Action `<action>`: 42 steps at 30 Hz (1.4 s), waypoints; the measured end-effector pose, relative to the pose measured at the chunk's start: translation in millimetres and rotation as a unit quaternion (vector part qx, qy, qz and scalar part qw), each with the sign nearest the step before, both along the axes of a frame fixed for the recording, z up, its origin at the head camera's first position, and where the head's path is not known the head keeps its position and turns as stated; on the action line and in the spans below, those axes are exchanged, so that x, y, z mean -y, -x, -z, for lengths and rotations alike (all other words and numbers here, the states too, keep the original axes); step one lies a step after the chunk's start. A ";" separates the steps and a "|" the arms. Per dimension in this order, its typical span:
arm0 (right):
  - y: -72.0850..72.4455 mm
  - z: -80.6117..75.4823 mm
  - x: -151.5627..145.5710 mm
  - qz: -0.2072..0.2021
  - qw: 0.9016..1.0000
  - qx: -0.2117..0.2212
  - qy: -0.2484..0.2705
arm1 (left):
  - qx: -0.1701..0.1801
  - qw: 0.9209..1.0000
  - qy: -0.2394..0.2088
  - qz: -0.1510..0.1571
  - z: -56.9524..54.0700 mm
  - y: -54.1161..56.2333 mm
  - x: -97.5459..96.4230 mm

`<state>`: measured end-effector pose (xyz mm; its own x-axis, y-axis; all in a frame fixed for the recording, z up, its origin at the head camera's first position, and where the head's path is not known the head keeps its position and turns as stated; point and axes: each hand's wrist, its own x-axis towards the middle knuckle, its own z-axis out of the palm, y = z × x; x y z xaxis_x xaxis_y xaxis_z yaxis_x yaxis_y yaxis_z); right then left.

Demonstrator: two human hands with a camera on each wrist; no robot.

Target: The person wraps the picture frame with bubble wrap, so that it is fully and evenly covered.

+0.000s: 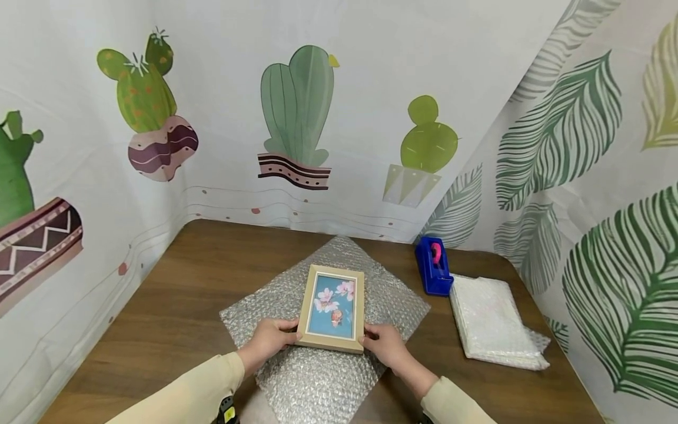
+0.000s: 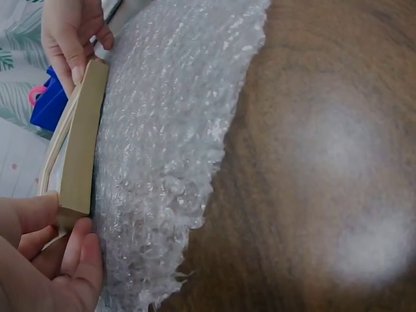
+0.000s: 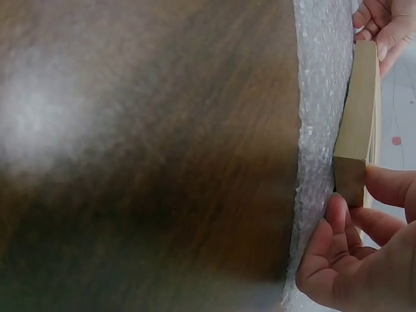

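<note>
A wooden picture frame (image 1: 305, 312) with a picture of pink flowers on blue lies face up over a sheet of bubble wrap (image 1: 318, 383). My left hand (image 1: 270, 340) grips the frame's left side near the lower corner, thumb on top. On the opposite side my right hand (image 1: 388, 344) holds the lower right edge the same way. In the left wrist view, the left fingers reach below the frame's edge (image 2: 81, 149). The right wrist view shows the right thumb on the frame's rim (image 3: 357, 110) and fingers beneath. How far the frame is off the wrap cannot be told.
A blue tape dispenser (image 1: 434, 271) with a pink roll stands at the back right of the brown wooden table (image 1: 175, 306). Beside it lies a stack of folded bubble wrap (image 1: 489, 318). A cloth printed with cacti and leaves hangs behind the table.
</note>
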<state>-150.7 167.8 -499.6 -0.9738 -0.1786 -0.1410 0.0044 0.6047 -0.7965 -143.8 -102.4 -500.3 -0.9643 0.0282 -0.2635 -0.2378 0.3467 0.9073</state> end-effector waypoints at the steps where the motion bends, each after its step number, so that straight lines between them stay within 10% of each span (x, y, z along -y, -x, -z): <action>1: -0.2 0.6 0.5 -0.001 1.000 -0.003 -0.001 | -0.004 1.000 0.005 -0.001 -0.1 -0.4 0.0; 13: -0.3 3.5 1.2 -0.011 1.000 -0.020 -0.010 | -0.030 0.999 0.030 -0.008 4.1 0.4 -0.1; 19: -1.4 -3.3 -5.3 0.001 0.999 0.038 -0.002 | -0.076 0.990 0.092 0.080 -2.5 5.3 6.5; 24: -20.4 -8.5 -12.1 -0.046 0.993 -0.074 -0.081 | -0.141 0.960 0.165 0.176 -9.3 12.4 16.9; 27: -36.0 -6.3 -13.7 -0.121 0.960 -0.192 -0.161 | -0.160 0.938 0.209 0.226 -11.4 19.2 22.0; 30: -45.6 -5.7 -16.9 -0.222 0.906 -0.274 -0.235 | -0.159 0.923 0.223 0.271 -13.2 26.5 25.2; 34: -47.9 -3.7 -20.7 -0.334 0.842 -0.315 -0.283 | -0.149 0.909 0.232 0.312 -14.9 37.7 28.7; 37: -48.0 0.7 -22.2 -0.387 0.815 -0.315 -0.295 | -0.140 0.900 0.250 0.329 -14.9 44.5 28.8; 42: -49.4 5.1 -21.8 -0.453 0.799 -0.279 -0.280 | -0.131 0.893 0.265 0.338 -16.5 51.3 25.5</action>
<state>-101.3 189.6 -504.7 -0.4202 -0.9068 -0.0349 -0.8983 0.4211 -0.1258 -195.2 -127.9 -483.8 -0.8047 0.5658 -0.1795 0.3857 0.7282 0.5665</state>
